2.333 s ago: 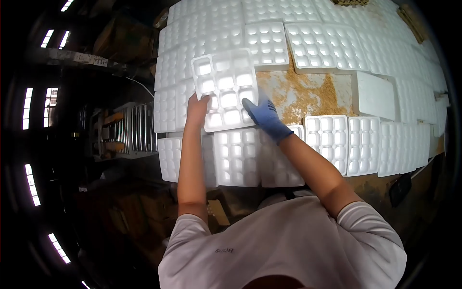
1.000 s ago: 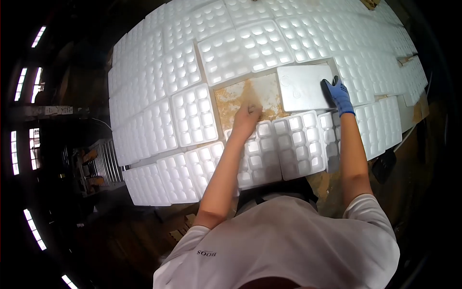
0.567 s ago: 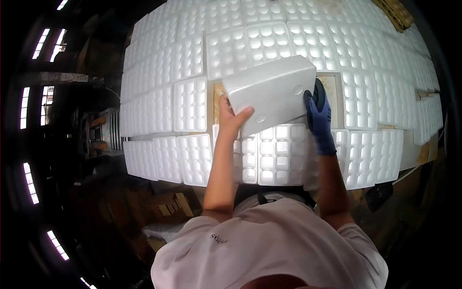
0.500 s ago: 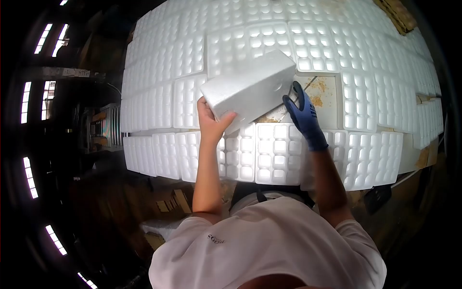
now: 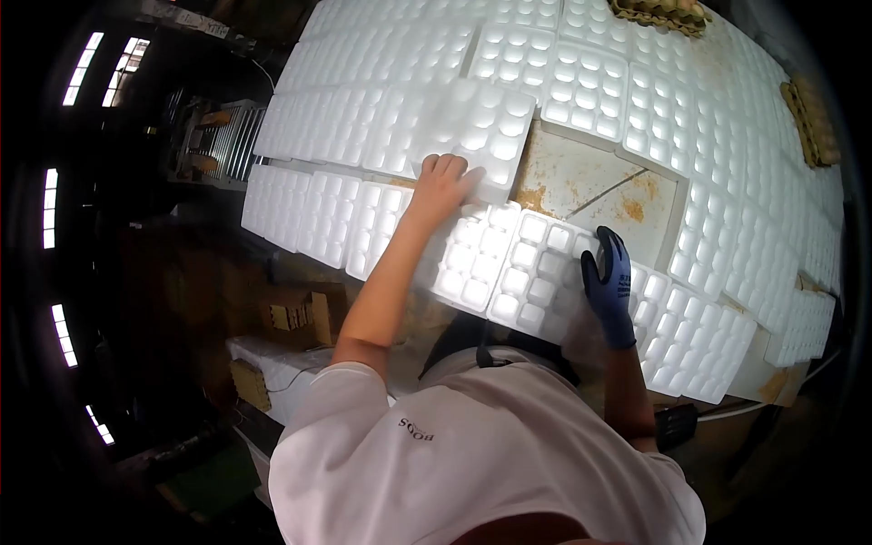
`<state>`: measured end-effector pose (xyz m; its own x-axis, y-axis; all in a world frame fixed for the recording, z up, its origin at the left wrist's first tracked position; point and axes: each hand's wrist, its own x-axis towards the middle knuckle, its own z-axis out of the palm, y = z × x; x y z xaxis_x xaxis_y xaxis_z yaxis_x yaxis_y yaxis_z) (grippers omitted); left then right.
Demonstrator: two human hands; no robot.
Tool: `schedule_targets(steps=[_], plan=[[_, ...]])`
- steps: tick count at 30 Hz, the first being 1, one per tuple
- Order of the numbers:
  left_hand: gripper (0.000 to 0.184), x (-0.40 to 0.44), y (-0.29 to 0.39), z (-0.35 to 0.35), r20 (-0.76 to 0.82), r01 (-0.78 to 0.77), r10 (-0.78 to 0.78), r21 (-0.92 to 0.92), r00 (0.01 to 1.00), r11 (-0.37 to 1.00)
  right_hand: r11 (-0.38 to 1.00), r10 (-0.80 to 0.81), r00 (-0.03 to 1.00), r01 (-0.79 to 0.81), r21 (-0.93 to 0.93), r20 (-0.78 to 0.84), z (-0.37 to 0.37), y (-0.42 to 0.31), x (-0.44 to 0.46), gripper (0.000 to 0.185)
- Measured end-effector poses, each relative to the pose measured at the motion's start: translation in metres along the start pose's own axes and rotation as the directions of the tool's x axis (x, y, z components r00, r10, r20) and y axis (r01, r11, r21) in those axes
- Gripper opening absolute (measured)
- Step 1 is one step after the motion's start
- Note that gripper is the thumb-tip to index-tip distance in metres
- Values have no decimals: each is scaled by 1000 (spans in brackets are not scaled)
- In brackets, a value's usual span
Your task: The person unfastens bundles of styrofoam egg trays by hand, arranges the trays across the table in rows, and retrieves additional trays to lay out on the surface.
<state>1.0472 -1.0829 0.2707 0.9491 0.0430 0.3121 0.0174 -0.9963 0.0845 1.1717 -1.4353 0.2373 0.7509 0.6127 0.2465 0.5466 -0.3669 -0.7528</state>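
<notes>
A white foam tray (image 5: 495, 118) with rounded pockets lies pocket side up among matching trays. My left hand (image 5: 442, 184) is bare, its fingers curled over the near edge of that tray. My right hand (image 5: 612, 282), in a blue and black glove, holds nothing. Its thumb and fingers are apart, over the right end of another foam tray (image 5: 543, 277) in the front row. Between the hands, a gap in the trays shows the pale surface (image 5: 581, 173) with brownish stains and a dark line.
Rows of white foam trays (image 5: 363, 118) cover most of the surface. Pulp egg trays with brown eggs stand at the back (image 5: 661, 14) and the far right (image 5: 811, 123). A metal roller rack (image 5: 224, 145) is at the left, and a cardboard box (image 5: 304, 315) sits below.
The foam tray, tilted on its side in my hands before, now lies flat, left of the gap. My right hand has come away toward me. The view has turned.
</notes>
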Motion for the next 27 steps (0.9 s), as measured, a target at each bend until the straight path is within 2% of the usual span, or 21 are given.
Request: schedule_targets(steps=[2,3,4,6,7,10,11,14,15,18,20,22,23,25,27], plan=[[42,-5,-5,9,-17,-11,11,-1,1000,1000,994,-86,996,87,-66,27,10,-2,1,50],[33,-5,-2,6,66,33,-29,-50,997,998,988,-117,992,121,-96,51,17,-4,4,51],[33,-7,0,5,68,47,-41,-91,997,995,980,-147,986,156,-125,78,26,-7,9,52],[35,-8,0,6,68,68,-57,-174,996,982,976,-105,981,133,-174,162,51,-14,22,60],[28,-5,-1,5,65,50,-39,-180,997,982,969,-95,970,142,-204,224,62,-24,31,61],[23,-2,-12,15,91,-15,29,-149,995,989,938,-121,921,228,-262,371,97,-39,51,66],[22,-1,-14,16,153,-2,21,-121,988,993,923,-110,907,245,-297,407,106,-40,51,69],[25,2,-17,26,229,34,-15,-78,973,996,905,-63,897,236,-355,437,118,-53,47,71],[23,1,-13,18,183,-19,20,-10,983,1000,907,-91,907,246,-342,412,120,-56,42,70],[17,0,-17,46,127,-32,26,52,992,998,893,-93,911,255,-370,402,123,-57,42,69],[17,-1,-19,67,181,-32,11,112,983,993,857,-136,927,287,-428,350,131,-37,40,68],[15,-9,-17,77,200,40,-45,31,979,999,895,-156,951,249,-370,265,132,-29,41,65],[15,-19,-13,82,15,83,-82,-96,997,992,922,-185,958,247,-299,220,129,-29,43,62],[18,-31,2,61,-9,115,-118,-159,993,981,926,-208,962,252,-281,176,117,-41,49,61],[20,-70,12,36,2,241,-245,-169,970,956,926,-282,946,312,-214,158,118,-55,55,56]])
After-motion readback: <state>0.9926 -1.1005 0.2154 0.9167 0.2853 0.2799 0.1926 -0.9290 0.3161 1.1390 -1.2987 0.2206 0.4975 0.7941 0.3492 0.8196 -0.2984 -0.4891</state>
